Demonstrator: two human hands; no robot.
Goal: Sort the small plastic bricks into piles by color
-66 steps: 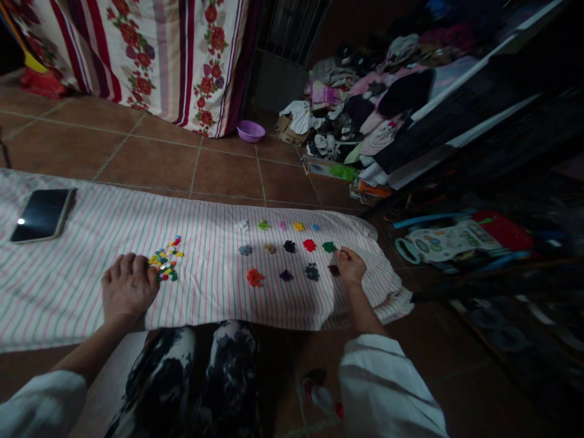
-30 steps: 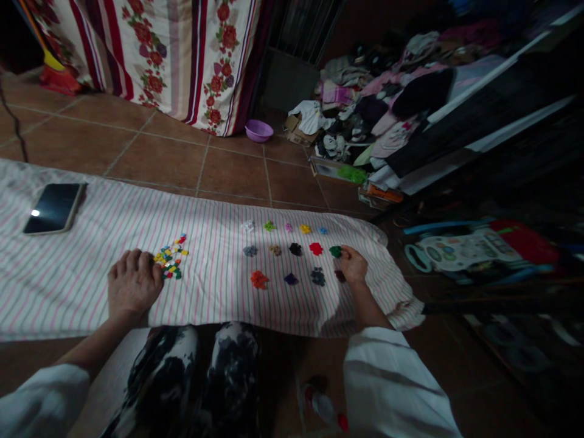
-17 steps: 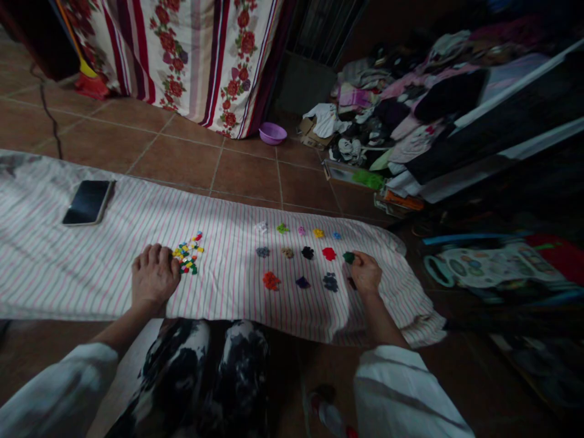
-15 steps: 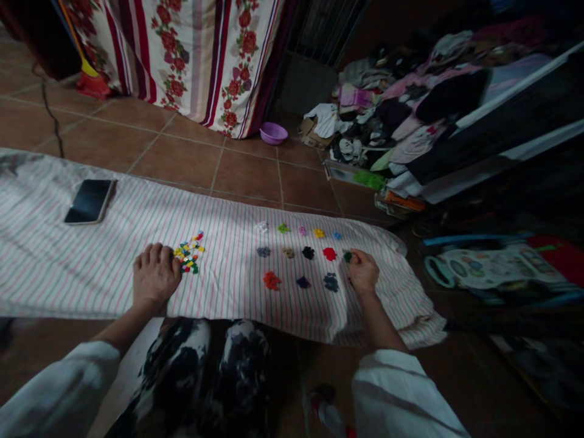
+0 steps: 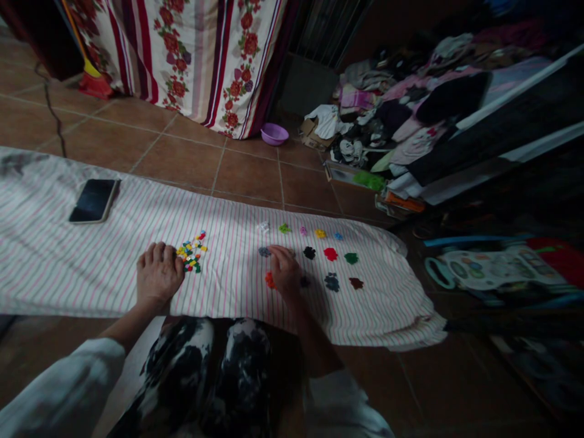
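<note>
On the striped cloth my left hand lies flat with its fingers spread, beside a mixed pile of small colored pieces. My right hand hovers over the single-color piles, fingers drawn together, near the grey pile and above the orange pile, which it partly covers. Whatever its fingertips may hold is too small to make out. Further right sit a black pile, a red pile, a green pile and a brown pile.
A phone lies on the cloth at the left. Beyond the cloth, a purple basin stands on the tiled floor by a floral curtain. Heaped clothes fill the back right.
My right hand has moved left from the green pile to beside the grey and orange piles, uncovering the green and brown piles. My left hand stays by the mixed pile.
</note>
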